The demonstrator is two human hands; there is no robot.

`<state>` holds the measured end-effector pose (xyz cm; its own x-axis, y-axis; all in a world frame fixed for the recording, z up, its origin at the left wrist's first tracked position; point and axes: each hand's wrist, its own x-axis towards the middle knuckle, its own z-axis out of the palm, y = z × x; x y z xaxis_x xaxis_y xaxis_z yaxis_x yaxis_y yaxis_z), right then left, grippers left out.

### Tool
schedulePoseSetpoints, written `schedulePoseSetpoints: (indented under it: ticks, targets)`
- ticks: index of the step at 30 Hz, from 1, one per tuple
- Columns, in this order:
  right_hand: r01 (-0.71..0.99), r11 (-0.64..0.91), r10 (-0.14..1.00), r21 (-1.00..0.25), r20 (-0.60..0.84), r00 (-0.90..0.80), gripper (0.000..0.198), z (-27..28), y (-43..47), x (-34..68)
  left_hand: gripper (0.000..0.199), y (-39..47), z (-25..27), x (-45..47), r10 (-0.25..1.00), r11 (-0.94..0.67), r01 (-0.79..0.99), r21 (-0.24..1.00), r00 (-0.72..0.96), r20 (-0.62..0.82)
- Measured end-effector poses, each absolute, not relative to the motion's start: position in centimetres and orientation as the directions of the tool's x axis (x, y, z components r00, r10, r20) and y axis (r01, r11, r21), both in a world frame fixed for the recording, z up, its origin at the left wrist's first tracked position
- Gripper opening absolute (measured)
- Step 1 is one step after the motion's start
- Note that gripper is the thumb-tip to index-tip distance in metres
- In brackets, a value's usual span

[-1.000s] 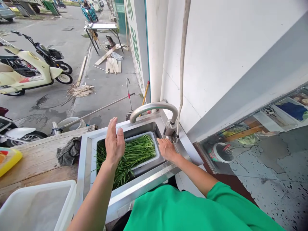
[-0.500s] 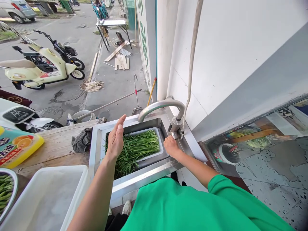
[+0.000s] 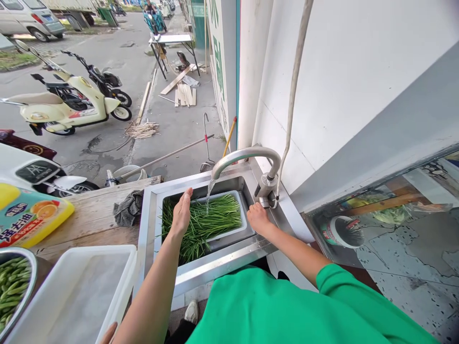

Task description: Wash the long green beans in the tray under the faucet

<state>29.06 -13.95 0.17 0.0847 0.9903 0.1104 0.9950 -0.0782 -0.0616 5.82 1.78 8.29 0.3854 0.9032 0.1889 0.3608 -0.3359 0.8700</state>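
Long green chives point(image 3: 218, 215) lie in a white rectangular tray point(image 3: 245, 220) inside the steel sink point(image 3: 215, 268). Water point(image 3: 209, 196) runs from the curved metal faucet point(image 3: 247, 153) onto them. My left hand point(image 3: 182, 214), fingers stretched out together and empty, hovers over the leafy left end of the chives. At the faucet's base, my right hand point(image 3: 258, 219) is closed around the faucet handle point(image 3: 264, 201), whose grip end is mostly hidden by the fingers.
A wooden board point(image 3: 89, 215) left of the sink bears a grey rag point(image 3: 128, 209) and a detergent jug point(image 3: 34, 215). Nearer stand a white tub point(image 3: 86, 286) and a bowl of green pods point(image 3: 14, 284). Someone's fingers point(image 3: 109, 333) show by the tub. Scooters point(image 3: 71, 102) stand beyond.
Water now flows from the faucet, where none ran before. My left hand stays over the chives and my right at the handle. Fingers have appeared beside the white tub. The view has shifted slightly.
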Motion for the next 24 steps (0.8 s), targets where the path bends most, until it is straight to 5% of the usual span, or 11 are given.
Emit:
schedulePoseSetpoints:
  ticks: [5,10,17,24]
  targets:
    - [0.996,-0.076,0.98,-0.049,0.183,0.084,0.034,0.5,-14.4,28.7,0.055,3.1,0.7,5.5,0.85,-0.45,0.709,0.542,0.527,0.017]
    - [0.999,-0.048,0.98,0.009,0.193,0.045,0.03,0.7,-14.9,28.7,0.058,2.6,-5.7,7.0,0.667,-0.705,0.673,0.223,0.736,-0.112]
    - [0.998,-0.044,0.974,-0.045,0.218,0.053,0.029,0.5,-15.1,28.7,0.081,3.7,-11.5,6.5,0.639,-0.724,0.684,0.089,0.713,-0.287]
    - [0.986,-0.046,0.976,-0.163,0.203,0.079,0.024,1.2,-15.2,28.3,0.072,1.7,-12.6,4.9,0.664,-0.663,0.742,0.097,0.643,-0.382]
